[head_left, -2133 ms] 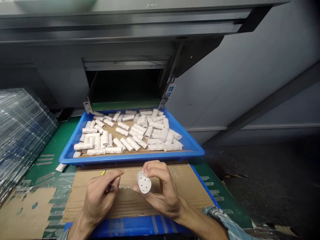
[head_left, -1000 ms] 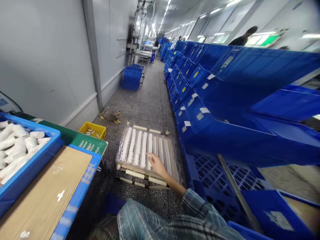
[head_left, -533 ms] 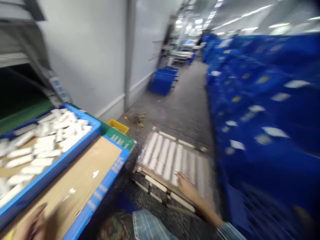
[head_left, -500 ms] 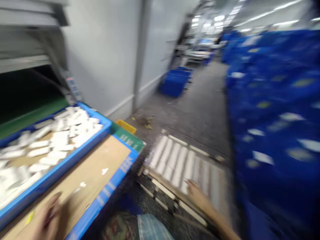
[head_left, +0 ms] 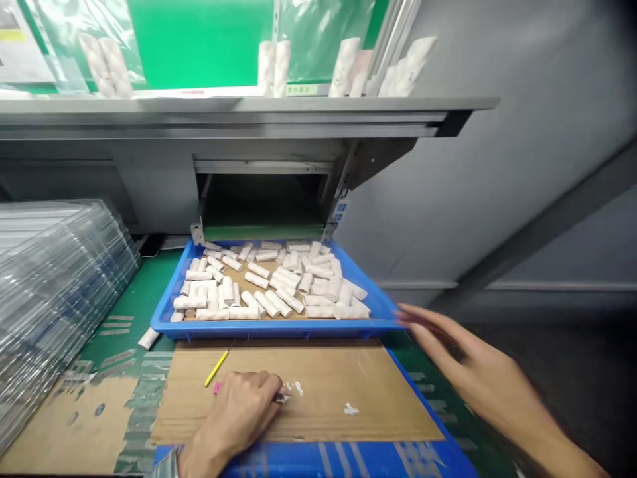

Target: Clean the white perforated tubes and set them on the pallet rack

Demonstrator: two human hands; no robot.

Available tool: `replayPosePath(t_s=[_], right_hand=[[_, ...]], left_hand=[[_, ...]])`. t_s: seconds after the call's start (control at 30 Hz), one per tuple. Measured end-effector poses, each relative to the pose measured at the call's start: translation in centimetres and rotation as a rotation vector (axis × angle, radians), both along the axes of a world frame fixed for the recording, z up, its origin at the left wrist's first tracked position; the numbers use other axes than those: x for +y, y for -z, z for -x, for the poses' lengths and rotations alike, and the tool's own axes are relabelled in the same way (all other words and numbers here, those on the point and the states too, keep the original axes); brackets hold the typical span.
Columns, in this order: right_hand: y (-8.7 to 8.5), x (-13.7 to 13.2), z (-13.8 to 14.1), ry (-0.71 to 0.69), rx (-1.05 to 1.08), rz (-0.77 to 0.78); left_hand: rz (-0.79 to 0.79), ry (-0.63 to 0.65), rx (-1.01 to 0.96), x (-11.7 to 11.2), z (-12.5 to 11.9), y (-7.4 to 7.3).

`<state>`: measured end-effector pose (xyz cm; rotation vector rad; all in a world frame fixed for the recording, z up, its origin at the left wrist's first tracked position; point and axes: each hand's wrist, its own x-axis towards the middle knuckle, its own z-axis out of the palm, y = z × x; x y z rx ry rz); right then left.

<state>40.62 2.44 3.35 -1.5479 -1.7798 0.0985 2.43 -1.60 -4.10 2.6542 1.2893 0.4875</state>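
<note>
My left hand [head_left: 236,415] rests on the cardboard sheet [head_left: 388,392] with its fingers curled. Whatever it may hold is hidden, and small white scraps [head_left: 298,388] lie at its fingertips. Just beyond it are a thin yellow-handled tool [head_left: 217,368] and a small pink piece [head_left: 217,388]. My right hand [head_left: 462,365] reaches in from the right, fingers stretched out beside the front right corner of the blue tray [head_left: 298,328]. Whether it touches the rim I cannot tell. Inside the tray lie many short white rolls [head_left: 256,279], loosely piled over a brown bottom.
Clear plastic trays [head_left: 60,292] are stacked at the left. One white roll [head_left: 148,338] lies outside the blue tray. A grey shelf [head_left: 239,119] crosses above, with upright white rolls [head_left: 273,70] on it. A grey wall [head_left: 478,199] stands at the right.
The view has swung left from the aisle and the low rack of white strips to the bench. My right hand has left that rack and is now by the blue tray.
</note>
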Motion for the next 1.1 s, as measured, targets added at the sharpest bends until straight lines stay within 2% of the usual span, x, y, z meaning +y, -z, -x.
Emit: replayPosePath(t_s=[0.1, 0.13, 0.2, 0.3, 0.4, 0.5, 0.6, 0.67, 0.73, 0.77, 0.83, 0.93, 1.1], right_hand=[[-3.7, 9.8, 9.2, -0.395, -0.059, 0.287], [-4.3, 12.7, 12.4, -0.458, -0.084, 0.321], [-4.2, 17.4, 17.8, -0.506, -0.117, 0.356], [-2.4, 21.3, 22.5, -0.518, -0.123, 0.396], [-1.0, 22.3, 23.6, -0.526, -0.086, 0.430], [-1.6, 20.8, 22.5, -0.554, 0.026, 0.432], [-2.9, 16.2, 20.5, -0.637, 0.216, 0.401], [-3.2, 11.7, 19.4, -0.690, 0.332, 0.376], [-3.0, 7.1, 18.9, -0.721, 0.443, 0.348], [-2.8, 5.1, 18.9, -0.746, 0.526, 0.343], [-2.1, 2.2, 19.0, -0.804, 0.751, 0.346], [-1.2, 0.7, 19.0, -0.820, 0.890, 0.311], [-0.3, 1.8, 17.9, -0.728, 0.812, 0.285]], left_hand=[[0.014, -0.006, 0.021, 0.1, 0.0, 0.5], [0.016, -0.009, 0.025, 0.2, 0.0, 0.6], [0.018, -0.011, 0.026, 0.3, 0.0, 0.9], [0.019, -0.003, 0.013, 0.5, -0.1, 1.4], [0.014, 0.008, -0.034, 0.7, -0.1, 2.0], [0.008, 0.003, -0.136, 0.7, 0.2, 2.1], [0.016, -0.063, -0.316, 0.6, 0.5, 0.8], [0.129, -0.203, -0.591, 0.6, 0.5, -1.1], [0.315, -0.323, -0.919, 0.7, 0.4, -3.4], [0.386, -0.320, -1.042, 0.8, 0.3, -4.6], [0.478, -0.216, -1.184, 1.1, 0.0, -6.6], [0.483, -0.125, -1.233, 1.8, -0.3, -8.2], [0.283, -0.229, -1.052, 3.0, 0.0, -7.8]])
